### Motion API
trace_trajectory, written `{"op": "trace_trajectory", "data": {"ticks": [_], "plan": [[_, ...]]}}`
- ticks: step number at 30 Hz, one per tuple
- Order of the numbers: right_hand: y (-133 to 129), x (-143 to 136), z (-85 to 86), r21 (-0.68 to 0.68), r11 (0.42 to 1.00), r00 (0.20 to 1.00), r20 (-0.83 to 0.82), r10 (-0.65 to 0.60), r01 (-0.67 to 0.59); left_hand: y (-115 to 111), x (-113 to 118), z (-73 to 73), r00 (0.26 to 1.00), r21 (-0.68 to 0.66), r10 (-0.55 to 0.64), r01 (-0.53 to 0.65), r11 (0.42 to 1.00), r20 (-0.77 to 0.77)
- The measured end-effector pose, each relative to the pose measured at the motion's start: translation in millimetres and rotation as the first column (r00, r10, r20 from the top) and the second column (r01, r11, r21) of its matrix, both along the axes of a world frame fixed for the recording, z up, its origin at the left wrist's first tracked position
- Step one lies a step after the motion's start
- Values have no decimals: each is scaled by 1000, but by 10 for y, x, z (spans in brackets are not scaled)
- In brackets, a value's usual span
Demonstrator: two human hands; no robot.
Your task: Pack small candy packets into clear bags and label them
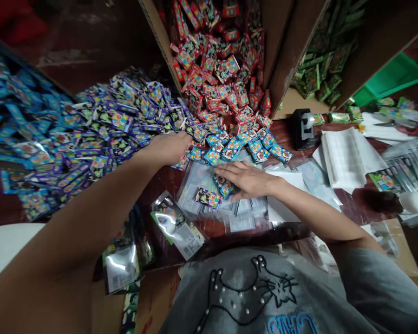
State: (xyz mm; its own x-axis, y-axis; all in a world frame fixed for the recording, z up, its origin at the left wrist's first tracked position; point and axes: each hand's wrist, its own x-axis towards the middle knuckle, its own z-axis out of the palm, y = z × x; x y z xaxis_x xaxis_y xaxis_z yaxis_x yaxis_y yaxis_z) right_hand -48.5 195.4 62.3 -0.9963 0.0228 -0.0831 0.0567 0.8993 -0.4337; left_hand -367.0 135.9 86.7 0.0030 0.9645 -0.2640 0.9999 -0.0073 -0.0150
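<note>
My left hand (170, 147) reaches to the right edge of the heap of purple packets (121, 120), beside the red ones (226, 88); its fingers curl down over a small red packet, and the fingertips are partly hidden. A blue packet (225, 186) lies beneath my right hand (248, 180), its fingers bent over the packet's upper side and the thumb at its lower right. Just left of that packet, a purple packet (208, 198) lies on clear plastic sleeves (190, 188). Several blue packets (232, 148) are scattered above my right hand.
Blue packets (17, 111) are heaped at the far left. Cardboard dividers (163, 41) stand behind. To the right are green packets (313, 76), a black tape dispenser (303, 130), white paper sheets (344, 157) and a green tray (390, 79). A filled clear bag (177, 225) lies near the front edge.
</note>
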Motion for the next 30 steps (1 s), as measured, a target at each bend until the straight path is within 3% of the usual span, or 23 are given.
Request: {"op": "trace_trajectory", "data": {"ticks": [3,7,10,14,17,20,23,27,30], "plan": [[-45,-21,-44,2,1000,999,31,21,-21,-147,71,144,992,-27,-62,59,998,-109],[32,-12,-20,-19,1000,1000,23,7,-7,-583,341,236,999,251,-21,29,968,-34],[166,156,80,-45,987,984,-76,-160,157,-798,820,113,997,319,-17,-6,948,71],[318,505,207,-83,909,878,-236,-415,408,-695,1481,-186,980,287,9,-66,956,197],[401,788,279,-71,897,850,-295,-437,437,-683,1667,-282,964,308,66,-146,940,257],[428,944,312,-91,903,849,-314,-425,419,-978,1627,-261,949,302,190,-263,916,251],[269,709,264,-164,945,894,-311,-322,283,-1383,1585,-301,916,208,331,-377,902,225],[-166,-147,170,-202,973,969,-239,57,-107,-1716,1528,-519,817,174,458,-538,825,351],[-332,-602,179,-180,960,971,-145,189,-214,-1902,1344,-551,729,134,530,-634,762,434]]}}
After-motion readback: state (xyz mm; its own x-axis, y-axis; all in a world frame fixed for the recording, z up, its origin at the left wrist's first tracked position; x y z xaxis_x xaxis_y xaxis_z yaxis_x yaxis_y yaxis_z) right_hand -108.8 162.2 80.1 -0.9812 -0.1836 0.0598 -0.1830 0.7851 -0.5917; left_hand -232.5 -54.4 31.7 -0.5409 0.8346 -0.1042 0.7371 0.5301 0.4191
